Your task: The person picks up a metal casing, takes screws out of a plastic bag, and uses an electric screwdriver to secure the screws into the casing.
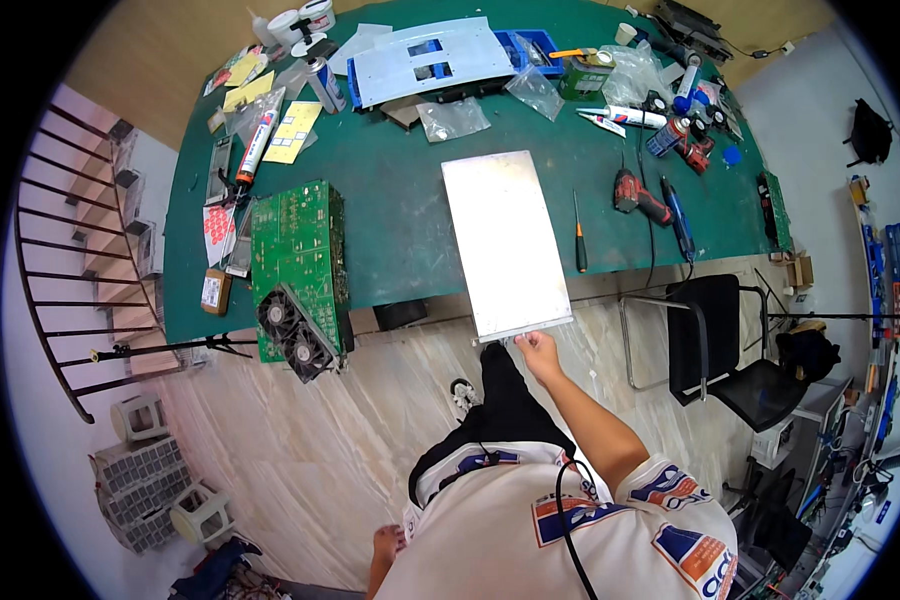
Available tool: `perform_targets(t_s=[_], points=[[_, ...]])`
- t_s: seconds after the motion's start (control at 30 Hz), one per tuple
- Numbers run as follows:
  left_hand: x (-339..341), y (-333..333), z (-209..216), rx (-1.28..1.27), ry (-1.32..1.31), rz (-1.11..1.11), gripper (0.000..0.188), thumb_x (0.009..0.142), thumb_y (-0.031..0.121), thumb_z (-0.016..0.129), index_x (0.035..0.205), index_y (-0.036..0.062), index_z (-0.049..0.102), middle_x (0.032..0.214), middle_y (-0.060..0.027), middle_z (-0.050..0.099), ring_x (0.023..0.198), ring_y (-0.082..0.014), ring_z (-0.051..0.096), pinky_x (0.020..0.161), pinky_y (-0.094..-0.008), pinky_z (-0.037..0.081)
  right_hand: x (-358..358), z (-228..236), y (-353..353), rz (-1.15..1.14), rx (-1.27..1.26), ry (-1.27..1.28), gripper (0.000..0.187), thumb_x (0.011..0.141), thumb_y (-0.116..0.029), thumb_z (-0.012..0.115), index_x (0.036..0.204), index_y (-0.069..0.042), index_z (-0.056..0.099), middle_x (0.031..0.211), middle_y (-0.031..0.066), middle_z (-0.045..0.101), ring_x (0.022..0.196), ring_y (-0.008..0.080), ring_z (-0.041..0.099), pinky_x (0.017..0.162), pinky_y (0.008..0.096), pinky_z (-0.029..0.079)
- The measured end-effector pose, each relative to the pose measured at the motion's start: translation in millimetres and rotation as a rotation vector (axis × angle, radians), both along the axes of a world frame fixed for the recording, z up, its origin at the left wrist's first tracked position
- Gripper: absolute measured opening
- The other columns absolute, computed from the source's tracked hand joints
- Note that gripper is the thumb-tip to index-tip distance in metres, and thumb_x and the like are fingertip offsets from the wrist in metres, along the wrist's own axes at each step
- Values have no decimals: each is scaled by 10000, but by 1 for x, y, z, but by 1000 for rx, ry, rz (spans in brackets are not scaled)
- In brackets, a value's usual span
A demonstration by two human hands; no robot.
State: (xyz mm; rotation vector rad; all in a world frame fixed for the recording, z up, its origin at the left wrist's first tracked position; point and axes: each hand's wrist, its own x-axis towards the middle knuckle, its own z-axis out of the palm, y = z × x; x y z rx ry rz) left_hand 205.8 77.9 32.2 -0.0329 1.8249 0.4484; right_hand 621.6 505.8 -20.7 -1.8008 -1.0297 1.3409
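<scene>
A flat rectangular silver metal case point(505, 240) lies on the green table, its near end sticking out past the front edge. My right hand point(538, 355) is closed on that near end, with the thumb and fingers at its rim. Down beside my body hangs my left hand point(389, 541), partly covered by my shirt; its fingers are loosely bent and apart, and nothing shows in them. To the left of the case is a green circuit board assembly point(295, 240), with two black fans point(298, 335) overhanging the table's front edge.
Right of the case lie a screwdriver point(579, 235), a red and black power drill point(640, 198) and a blue electric screwdriver point(679, 220). A pale panel point(425, 60) rests over blue bins at the back. A sealant tube point(260, 145) lies left. A black chair point(705, 340) stands right.
</scene>
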Motion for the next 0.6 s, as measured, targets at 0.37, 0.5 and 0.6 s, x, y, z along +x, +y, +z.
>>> perform_targets(t_s=[0.37,0.5,0.6], points=[[21,116,8,226,16,18,260,1049,247,521,1147,41,645,900,-59,699,730,-168,675,647,-301,546,-30,-30,62,-16,22,65,221,915,-154,734,776,16,710,712,17,675,647,76,563,590,270,451],[52,186,36,362,22,-136,285,1052,280,540,1158,37,643,949,-62,711,822,-172,694,733,-308,546,-38,-11,108,60,157,-62,339,896,-248,737,695,16,668,573,11,569,562,73,462,517,313,392],[60,201,34,374,2,-261,254,1050,245,548,1159,38,647,951,-58,720,817,-150,697,715,-282,530,-31,0,125,186,207,-252,357,881,-304,746,756,27,698,643,115,657,579,215,597,569,377,460]])
